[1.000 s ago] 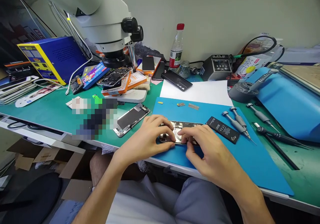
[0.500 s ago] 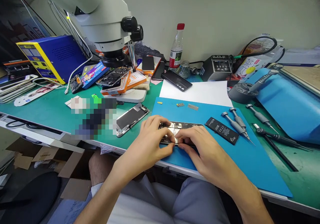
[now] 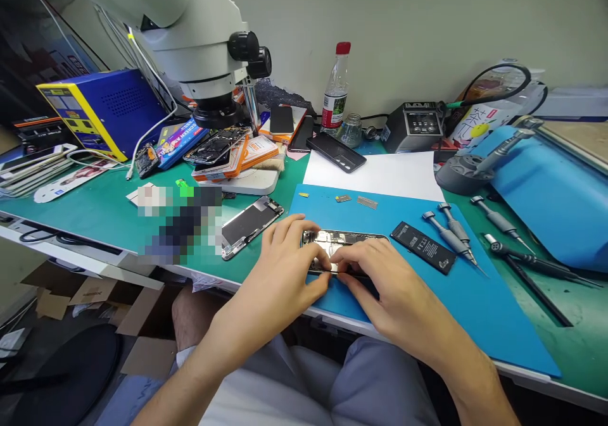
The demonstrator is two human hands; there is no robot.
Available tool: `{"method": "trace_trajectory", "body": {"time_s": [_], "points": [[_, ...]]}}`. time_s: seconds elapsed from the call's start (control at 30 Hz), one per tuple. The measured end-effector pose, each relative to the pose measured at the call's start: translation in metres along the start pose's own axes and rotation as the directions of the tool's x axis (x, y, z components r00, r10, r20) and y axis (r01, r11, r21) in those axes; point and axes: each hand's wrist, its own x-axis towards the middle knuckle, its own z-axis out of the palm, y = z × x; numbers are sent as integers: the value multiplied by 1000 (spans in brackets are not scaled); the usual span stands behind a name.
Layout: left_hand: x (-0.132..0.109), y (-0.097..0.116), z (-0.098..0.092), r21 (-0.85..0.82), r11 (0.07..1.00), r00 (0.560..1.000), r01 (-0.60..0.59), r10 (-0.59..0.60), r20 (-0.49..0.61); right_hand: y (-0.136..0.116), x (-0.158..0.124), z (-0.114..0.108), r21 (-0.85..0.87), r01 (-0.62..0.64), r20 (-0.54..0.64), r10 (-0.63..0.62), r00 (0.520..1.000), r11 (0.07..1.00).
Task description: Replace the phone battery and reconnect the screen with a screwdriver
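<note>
Green table, cluttered. Microscope back L. Blue mat on table, R of ctr. L hand: fingers curled, thumb & index nearly closed, gripping L end of opened phone. R hand: fingers bent over R half, small thumb–index gap; tips part hidden, can't tell if pinching anything. Phone flat on mat nr front edge, innards up. Loose screen on table, L of mat. Battery on mat, just R of phone. Two screwdrivers beside it. Metal strip behind phone.
</note>
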Motion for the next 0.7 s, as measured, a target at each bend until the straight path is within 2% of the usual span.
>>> {"method": "trace_trajectory", "body": {"time_s": [0.23, 0.37, 0.6, 0.7], "points": [[6, -2, -2, -13, 998, 998, -54, 55, 18, 2, -1, 0, -141, -20, -61, 11, 998, 990], [12, -3, -8, -41, 997, 996, -58, 61, 70, 2, 0, 0, -145, -8, -31, 4, 1000, 989], [9, 6, -10, 187, 976, 993, -114, 113, 15, -1, 3, 0, -223, 35, 2, -36, 999, 974], [8, 5, -11, 189, 973, 991, -131, 127, 31, -5, 7, -3, -308, 61, 17, -59, 998, 949]]}}
